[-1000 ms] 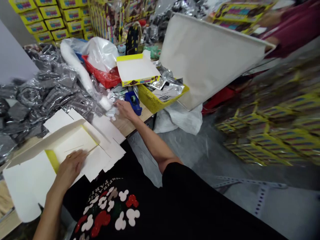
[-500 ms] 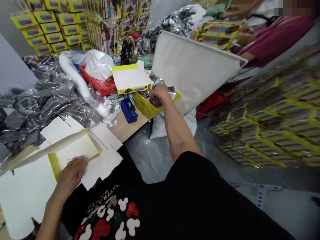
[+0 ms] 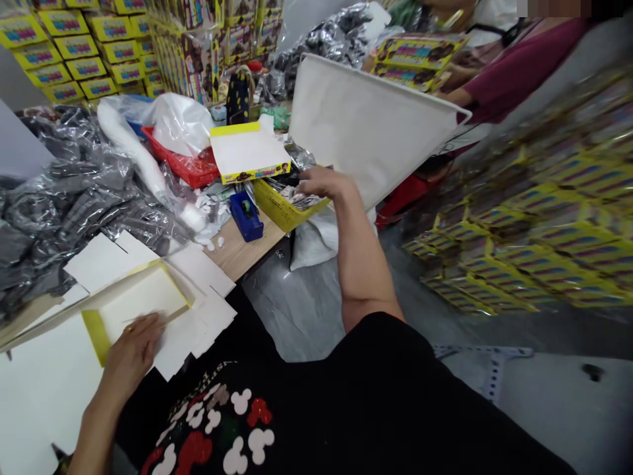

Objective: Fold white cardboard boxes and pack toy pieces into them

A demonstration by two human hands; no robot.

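Note:
An open white box with yellow edges (image 3: 143,297) lies on a stack of flat white card at the lower left. My left hand (image 3: 136,349) rests at its near edge, its fingers blurred, so what they hold is unclear. My right hand (image 3: 324,183) reaches over a yellow basket (image 3: 281,210) holding small silvery packets. Its fingers point left and bend down over the packets; whether one is gripped cannot be made out. Another opened box (image 3: 252,155), white inside with a printed yellow side, sits just left of that basket.
A blue tape dispenser (image 3: 246,216) stands on the wooden table edge. Behind are a red basket (image 3: 190,173), silvery packets (image 3: 74,198) and stacked yellow boxes (image 3: 76,46). A white panel (image 3: 366,119) rises at the right, beside a person's sleeve (image 3: 529,66). More boxes (image 3: 534,244) stand right.
My right hand has lifted slightly and spread out over the yellow basket. My left hand stays at the white box. The whole view has shifted a little, moving the scene leftward.

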